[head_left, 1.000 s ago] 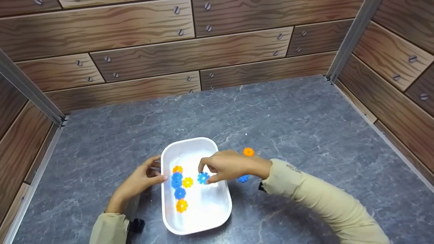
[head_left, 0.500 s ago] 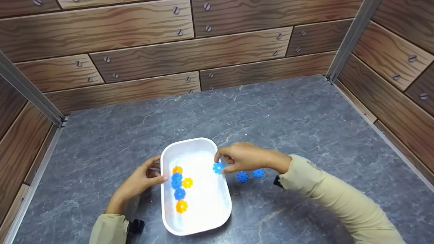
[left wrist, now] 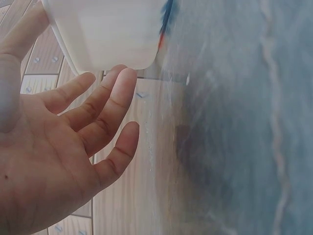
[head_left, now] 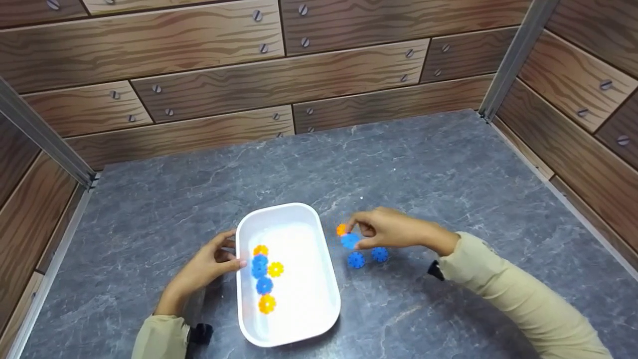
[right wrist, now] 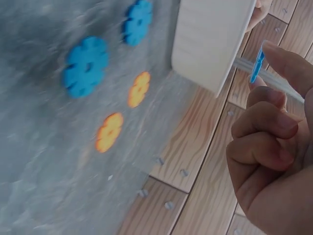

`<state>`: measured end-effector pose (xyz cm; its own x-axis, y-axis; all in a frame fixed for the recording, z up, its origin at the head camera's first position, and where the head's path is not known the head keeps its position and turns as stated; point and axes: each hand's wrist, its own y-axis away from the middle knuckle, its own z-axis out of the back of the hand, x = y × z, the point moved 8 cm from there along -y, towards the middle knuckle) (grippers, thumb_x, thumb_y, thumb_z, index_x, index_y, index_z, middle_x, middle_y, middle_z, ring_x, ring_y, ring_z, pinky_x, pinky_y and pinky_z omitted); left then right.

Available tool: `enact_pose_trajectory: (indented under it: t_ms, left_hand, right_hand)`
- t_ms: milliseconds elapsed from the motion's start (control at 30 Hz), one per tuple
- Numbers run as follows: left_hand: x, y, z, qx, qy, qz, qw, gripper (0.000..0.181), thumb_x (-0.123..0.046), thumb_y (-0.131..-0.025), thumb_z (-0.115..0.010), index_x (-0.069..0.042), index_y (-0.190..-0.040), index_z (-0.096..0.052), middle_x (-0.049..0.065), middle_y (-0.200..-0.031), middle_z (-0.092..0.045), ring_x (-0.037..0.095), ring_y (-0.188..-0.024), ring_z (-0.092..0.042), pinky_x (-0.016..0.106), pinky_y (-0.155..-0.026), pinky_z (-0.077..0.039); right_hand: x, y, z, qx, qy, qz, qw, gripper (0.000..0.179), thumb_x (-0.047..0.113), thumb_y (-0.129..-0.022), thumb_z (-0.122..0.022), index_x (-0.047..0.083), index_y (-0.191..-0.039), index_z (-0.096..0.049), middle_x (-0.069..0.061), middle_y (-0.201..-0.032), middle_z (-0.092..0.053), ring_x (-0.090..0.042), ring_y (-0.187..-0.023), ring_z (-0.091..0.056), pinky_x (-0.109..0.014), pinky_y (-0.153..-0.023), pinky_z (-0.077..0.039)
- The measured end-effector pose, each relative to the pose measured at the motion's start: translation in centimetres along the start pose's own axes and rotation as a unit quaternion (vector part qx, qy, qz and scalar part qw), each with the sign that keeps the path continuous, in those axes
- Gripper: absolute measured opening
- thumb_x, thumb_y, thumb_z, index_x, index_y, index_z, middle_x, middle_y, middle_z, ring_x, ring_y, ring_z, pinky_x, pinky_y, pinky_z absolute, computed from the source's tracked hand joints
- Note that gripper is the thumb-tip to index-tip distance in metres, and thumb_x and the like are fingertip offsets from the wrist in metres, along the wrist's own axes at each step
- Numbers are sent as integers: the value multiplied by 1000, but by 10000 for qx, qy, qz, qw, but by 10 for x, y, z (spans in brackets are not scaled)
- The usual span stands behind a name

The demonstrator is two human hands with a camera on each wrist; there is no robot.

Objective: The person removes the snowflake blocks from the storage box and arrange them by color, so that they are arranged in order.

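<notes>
My right hand [head_left: 391, 229] pinches a blue flower-shaped interlocking disc [head_left: 350, 241] between thumb and index finger, to the right of the white tray [head_left: 331, 309]. In the right wrist view the held disc [right wrist: 257, 63] shows edge-on. My left hand [head_left: 207, 262] rests against the tray's left side, its thumb tip on the rim. The left wrist view shows its fingers [left wrist: 110, 105] loosely extended, some touching the tray wall. Inside the tray lie blue discs [head_left: 264, 285], orange discs [head_left: 267, 303] and a yellow-orange disc [head_left: 275, 269], mostly along the left.
Two blue discs [right wrist: 86, 67] and two orange discs [right wrist: 109, 132] lie on the grey marbled table [head_left: 428, 174] right of the tray; the head view shows one orange disc [head_left: 342, 230], partly hidden. Wood-patterned walls [head_left: 214, 85] enclose the back and sides.
My right hand has moved right with the pinched blue disc, from above the tray to over the table beside it. The left hand and tray have stayed put.
</notes>
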<state>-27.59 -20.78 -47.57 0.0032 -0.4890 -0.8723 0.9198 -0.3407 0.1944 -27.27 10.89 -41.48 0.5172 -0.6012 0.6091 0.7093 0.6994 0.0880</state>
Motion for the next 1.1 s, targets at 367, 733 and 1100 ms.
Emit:
enact_pose_trajectory:
  t_ms: [367,733,1100]
  left_hand:
    - [0,0,0,-1,-20,-78,10000,76,-24,-84,-75,-2,-145,-37,21,-125,-55,19,-94,-58,29,-80,-47]
    - [-2,4,1,100,69,-193,9997,74,-22,-85,-73,-1,-146,-35,23,-124,-54,20,-92,-58,27,-79,-47]
    - [-3,1,0,55,175,-171,9997,74,-21,-85,-74,-1,-145,-36,23,-126,-54,18,-93,-59,24,-79,-48]
  right_hand:
    - [-42,25,-2,-95,-150,-511,9985,30,23,-88,-70,8,-113,-64,9,-70,-43,-3,-60,-37,-21,-59,-34]
    - [-72,44,-2,-289,-348,-709,9965,31,24,-88,-70,7,-113,-63,7,-70,-45,-3,-59,-37,-21,-57,-34]
    - [-94,61,-3,-306,-391,-991,9938,32,28,-88,-71,7,-111,-63,7,-70,-45,-2,-59,-38,-21,-58,-35]
